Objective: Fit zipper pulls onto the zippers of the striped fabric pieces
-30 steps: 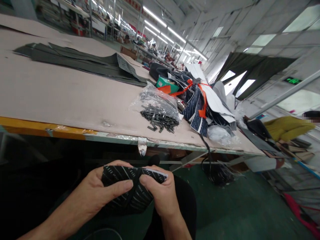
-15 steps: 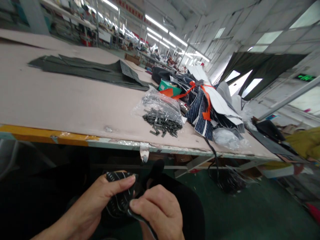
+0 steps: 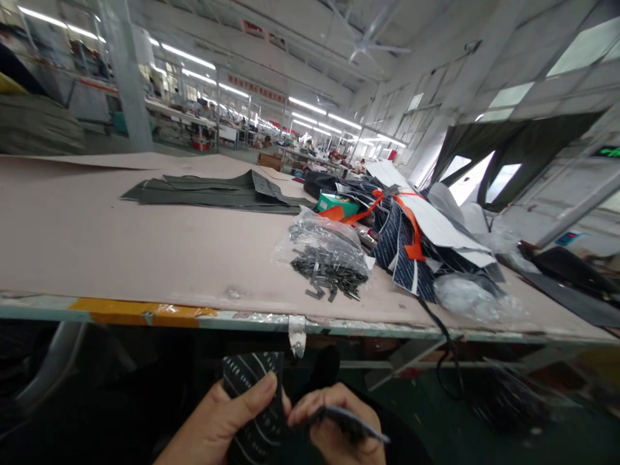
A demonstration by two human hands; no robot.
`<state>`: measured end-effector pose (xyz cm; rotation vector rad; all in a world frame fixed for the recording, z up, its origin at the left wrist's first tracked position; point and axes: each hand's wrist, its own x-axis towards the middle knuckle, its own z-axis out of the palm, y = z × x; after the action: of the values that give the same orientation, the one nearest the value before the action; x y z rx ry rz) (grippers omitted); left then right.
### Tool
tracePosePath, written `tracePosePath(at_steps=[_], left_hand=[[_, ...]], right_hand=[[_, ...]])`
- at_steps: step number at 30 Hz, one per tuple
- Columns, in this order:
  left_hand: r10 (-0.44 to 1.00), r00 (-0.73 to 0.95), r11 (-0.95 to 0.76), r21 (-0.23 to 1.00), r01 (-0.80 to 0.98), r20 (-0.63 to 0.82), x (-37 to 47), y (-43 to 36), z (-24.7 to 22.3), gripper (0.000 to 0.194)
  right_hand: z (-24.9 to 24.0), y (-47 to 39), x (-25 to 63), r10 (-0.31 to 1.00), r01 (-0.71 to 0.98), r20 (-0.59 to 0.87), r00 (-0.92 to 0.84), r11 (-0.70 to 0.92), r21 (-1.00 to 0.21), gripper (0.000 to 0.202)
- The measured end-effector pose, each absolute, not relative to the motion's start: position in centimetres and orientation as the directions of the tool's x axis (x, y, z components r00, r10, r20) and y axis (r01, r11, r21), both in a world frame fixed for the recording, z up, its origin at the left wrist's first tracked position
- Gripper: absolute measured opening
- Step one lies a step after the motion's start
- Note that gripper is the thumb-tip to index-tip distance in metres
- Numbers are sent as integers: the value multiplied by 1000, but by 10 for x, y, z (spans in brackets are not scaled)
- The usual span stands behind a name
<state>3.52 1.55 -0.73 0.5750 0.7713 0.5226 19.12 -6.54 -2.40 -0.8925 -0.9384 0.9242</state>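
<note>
Low in the head view, my left hand [image 3: 220, 413] is closed on a dark fabric piece [image 3: 249, 371] printed with white lines and small lettering, its thumb flat across the front. Beside it, my right hand [image 3: 351, 403] grips a thin dark strip of material [image 3: 351, 418] whose pale edge points right. The fingertips of this hand reach the right side of the printed piece. Whether strip and piece are joined is hidden. Both hands are below the table's front edge, over my dark-clothed lap.
On the long table [image 3: 159, 258] lie a clear bag [image 3: 329, 232] spilling small dark metal pieces [image 3: 334, 274], dark green fabric panels [image 3: 208, 194], a green box [image 3: 339, 203] and a heap of navy printed strips [image 3: 392, 239] with orange ribbon. A black cable [image 3: 443, 336] hangs off the edge.
The view has tilted up and left, so the table sits lower. My right hand has turned, and its strip now points right rather than down. The left hand keeps its grip.
</note>
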Motion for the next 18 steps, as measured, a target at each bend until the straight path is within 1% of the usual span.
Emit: tracePosePath(at_steps=[1,3,7,9,12,18], left_hand=[[622,618,716,668,-202,-480,35,16,-6,44],[625,623,699,693,-178,-470,36,18,-4,42],[656,571,680,715,-163,-494,40,22,-2,37],[676,572,647,746,-159,-464,42,23,0,36],[689,580,618,771,-156,-435,43,24,2,36],[675,578,614,784,-95,-459,47,25,-4,37]], right_hand=[[-21,-65,186,932,-365,143,334,268,-892,19],[-15,-62,178,929,-513,-33,369,174,-841,27],[-11,-51,175,877,-595,-214,431,97,-798,37],[-11,-47,177,859,-604,-264,439,65,-794,38],[-9,-43,180,867,-587,-285,408,11,-809,38],[-5,-37,184,868,-545,-308,389,-53,-837,33]])
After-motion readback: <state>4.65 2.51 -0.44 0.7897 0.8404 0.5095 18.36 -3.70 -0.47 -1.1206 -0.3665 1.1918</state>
